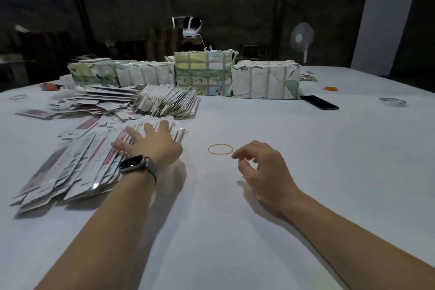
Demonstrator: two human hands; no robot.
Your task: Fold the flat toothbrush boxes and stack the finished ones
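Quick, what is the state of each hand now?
Left hand: open, fingers spread on the flat boxes.
Right hand: open, fingers loosely curled, holding nothing.

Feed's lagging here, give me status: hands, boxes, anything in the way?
Left hand flat on the fanned pile of flat printed cardboard boxes. Right hand loosely curled, empty. Yellow rubber band on the white table beside its fingertips.
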